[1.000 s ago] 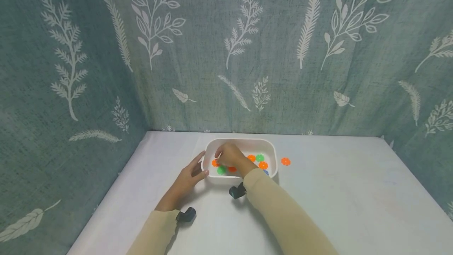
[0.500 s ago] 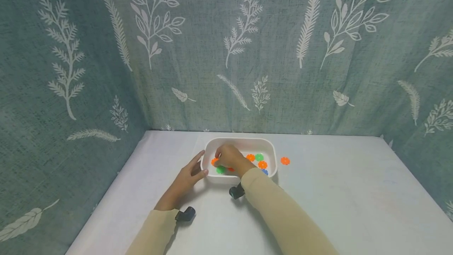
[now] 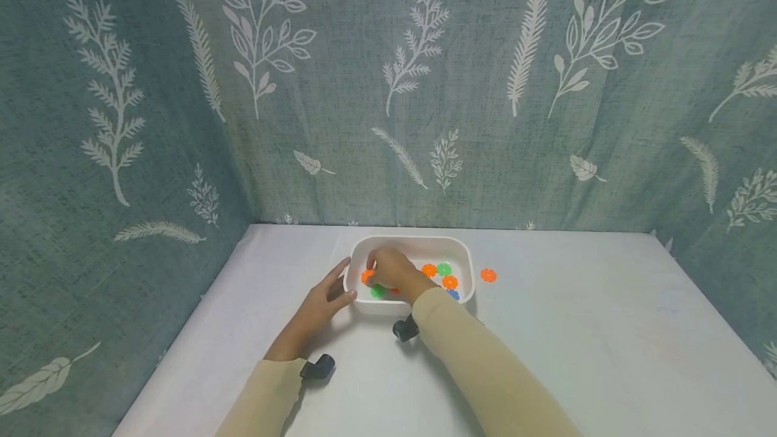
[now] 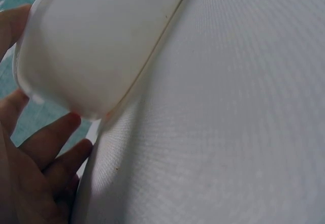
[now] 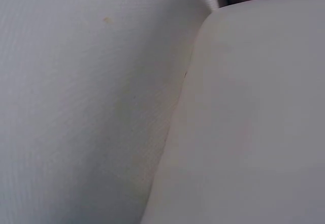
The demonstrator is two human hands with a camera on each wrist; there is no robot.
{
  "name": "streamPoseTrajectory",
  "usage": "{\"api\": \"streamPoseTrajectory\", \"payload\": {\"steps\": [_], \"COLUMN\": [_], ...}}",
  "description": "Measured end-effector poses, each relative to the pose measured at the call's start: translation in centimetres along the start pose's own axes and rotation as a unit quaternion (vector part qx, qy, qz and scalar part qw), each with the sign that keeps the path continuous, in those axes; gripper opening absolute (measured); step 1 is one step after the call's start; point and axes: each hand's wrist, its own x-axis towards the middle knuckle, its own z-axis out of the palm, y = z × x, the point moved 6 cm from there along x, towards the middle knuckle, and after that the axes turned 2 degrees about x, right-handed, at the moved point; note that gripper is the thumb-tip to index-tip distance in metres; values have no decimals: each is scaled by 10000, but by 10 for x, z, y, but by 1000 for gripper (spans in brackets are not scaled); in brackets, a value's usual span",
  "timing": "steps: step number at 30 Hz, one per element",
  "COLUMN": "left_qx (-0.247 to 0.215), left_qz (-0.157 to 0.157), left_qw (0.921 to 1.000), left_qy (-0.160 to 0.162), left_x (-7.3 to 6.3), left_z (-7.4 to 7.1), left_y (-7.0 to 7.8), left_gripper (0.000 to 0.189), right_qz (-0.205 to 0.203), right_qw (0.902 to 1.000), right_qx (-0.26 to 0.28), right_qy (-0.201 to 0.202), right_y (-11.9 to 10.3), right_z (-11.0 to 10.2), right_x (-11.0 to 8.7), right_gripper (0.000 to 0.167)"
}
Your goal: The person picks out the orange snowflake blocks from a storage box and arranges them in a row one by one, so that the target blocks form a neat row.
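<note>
A white tub (image 3: pixel 413 307) stands on the table, holding several flat flower-shaped plastic discs. My left hand (image 3: pixel 324 303) rests at the tub's left end, thumb at its front corner and fingers spread along the side; the left wrist view shows fingertips (image 4: pixel 71 120) against the tub's wall. Inside the tub, my right hand (image 3: pixel 391 268) has curled fingers and pinches an orange disc (image 3: pixel 366 276) at the left end. Just below lies a green disc (image 3: pixel 378 290). The right wrist view shows the tub's outer wall (image 5: pixel 254 107), not my right fingertips.
Toward the tub's right lie an orange disc (image 3: pixel 450 282), a green disc (image 3: pixel 444 269) and a blue disc (image 3: pixel 453 295). Outside, an orange disc (image 3: pixel 488 275) lies on the white tablecloth (image 3: pixel 577 329). A patterned green curtain (image 3: pixel 388 154) hangs behind.
My right fingers have come in slightly over the left orange disc, covering part of it. My left hand keeps its place at the tub; the head view shifts very slightly.
</note>
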Motion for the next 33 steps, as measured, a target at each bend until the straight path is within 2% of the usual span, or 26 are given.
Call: {"api": "streamPoseTrajectory", "payload": {"steps": [4, 12, 21, 27, 33], "left_qx": [-50, -79, 18, -29, -153], "left_qz": [71, -2, -59, -98, 71], "left_qw": [10000, 10000, 10000, 9999, 9999], "left_qy": [-4, 6, 58, 36, -18], "left_x": [-1, -3, -4, -2, 0], "left_z": [0, -1, 0, -1, -2], "left_y": [2, 3, 2, 0, -1], "left_gripper": [74, 74, 74, 74, 75], "right_qz": [-69, -161, -190, -334, -279], "right_qw": [9999, 9997, 9998, 9983, 9859], "right_qx": [-83, -199, 58, 482, 1651], "right_qy": [11, 53, 66, 75, 50], "right_y": [-1, -4, -2, -1, 3], "right_z": [0, 0, 1, -5, -15], "right_x": [-1, -2, -1, -3, -11], "right_gripper": [23, 20, 22, 25, 21]}}
